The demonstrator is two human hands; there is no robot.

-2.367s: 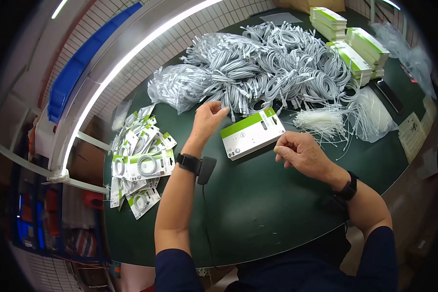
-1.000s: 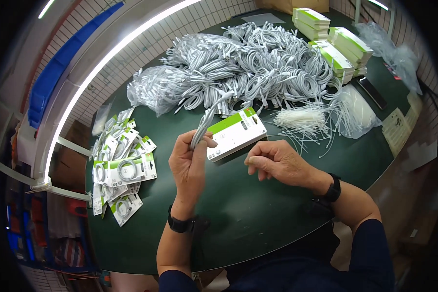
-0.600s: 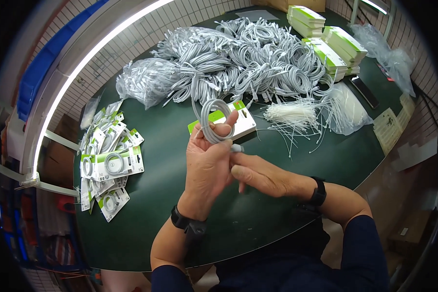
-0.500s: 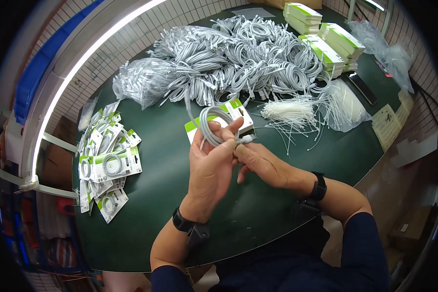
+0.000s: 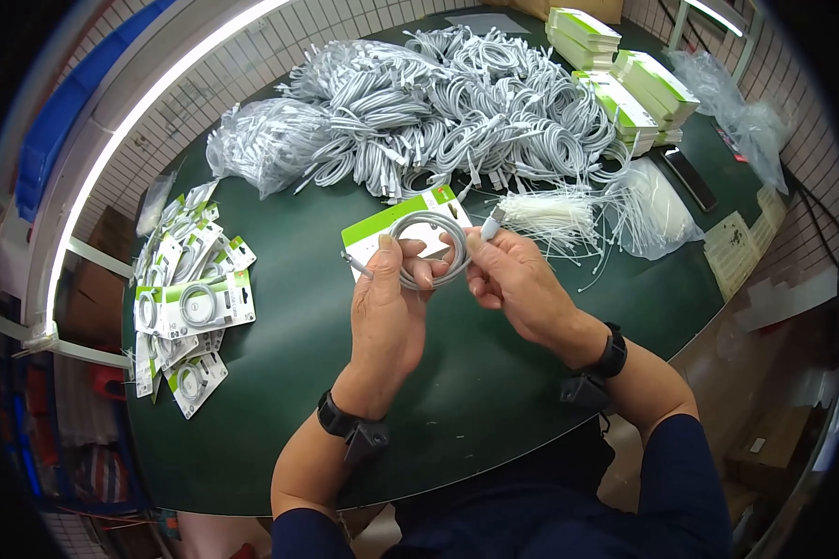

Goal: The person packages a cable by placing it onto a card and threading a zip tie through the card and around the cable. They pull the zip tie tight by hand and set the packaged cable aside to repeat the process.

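A coiled light-grey charging cable (image 5: 461, 244) is held up between my two hands. My left hand (image 5: 391, 289) grips the coil's left side, with fingers through the loop and the thumb on the cable; one plug end sticks out past the thumb. My right hand (image 5: 513, 279) pinches the coil's right side between thumb and fingers, near a white plug (image 5: 492, 222) that points up. Behind the coil lies a green-and-white card (image 5: 359, 230) on the dark green table, partly covered by the cable and my left hand.
A large heap of coiled grey cables (image 5: 457, 102) covers the table's far side. White cable ties (image 5: 550, 214) lie to the right, with a phone (image 5: 690, 180) beyond. Stacks of green-and-white cards (image 5: 625, 107) stand at far right. Carded cables (image 5: 196, 303) pile up on the left.
My hands have moved apart, and the coil has turned into a rounder, more open loop. The right hand has shifted to the coil's right side, its plug now pointing up.
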